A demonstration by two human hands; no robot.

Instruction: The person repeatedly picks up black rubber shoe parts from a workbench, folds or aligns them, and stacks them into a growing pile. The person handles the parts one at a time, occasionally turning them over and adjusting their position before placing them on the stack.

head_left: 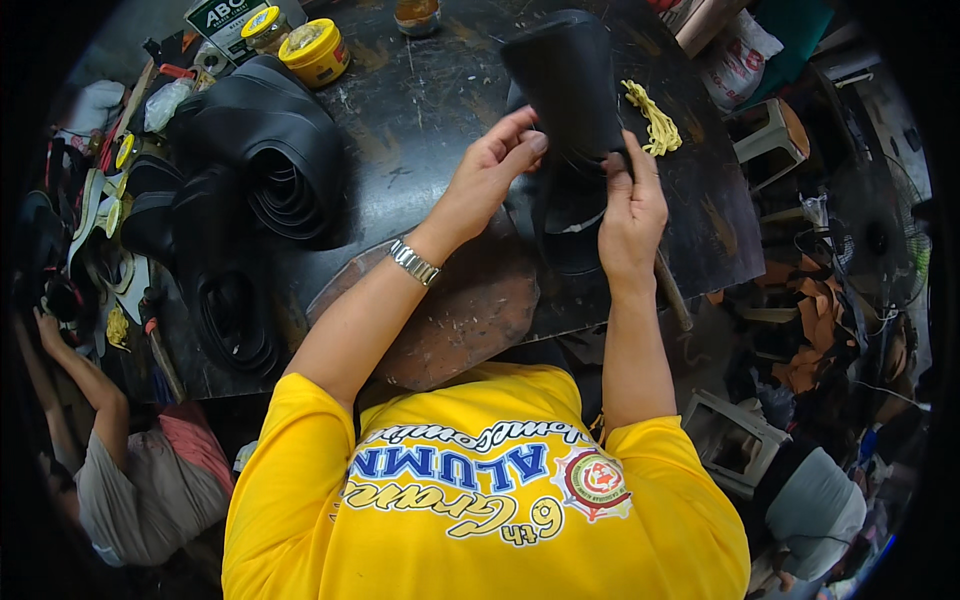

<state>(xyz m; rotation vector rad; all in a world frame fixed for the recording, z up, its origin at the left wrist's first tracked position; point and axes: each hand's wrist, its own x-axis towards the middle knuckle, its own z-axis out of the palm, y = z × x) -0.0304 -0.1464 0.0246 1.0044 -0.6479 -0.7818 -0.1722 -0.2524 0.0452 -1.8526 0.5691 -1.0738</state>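
- Scuffed and dark, the bench [410, 110] fills the middle of a crowded workroom, with a fan [880, 235] and brown scraps [815, 320] beyond its right edge.
- Two bare hands work at a smooth black piece [570, 80] raised over the bench's right half (a metal watch [413, 262] circles the person's left wrist).
- On one side, the right hand [632, 205] grips the black piece between thumb and fingers.
- Opposite, the left hand [495, 155] bends its fingers toward the thumb at the piece's left side; whether it pinches the edge cannot be told.
- Yellow cord [655, 118] lies bundled near the bench's right edge, while a brown slab [460, 320] juts past the near edge.
- Black curved pieces [240, 110] crowd the left half, a yellow tub [315, 52] just behind them toward the far edge.
- Past the left edge, a co-worker in a grey shirt [150, 490] reaches forward.
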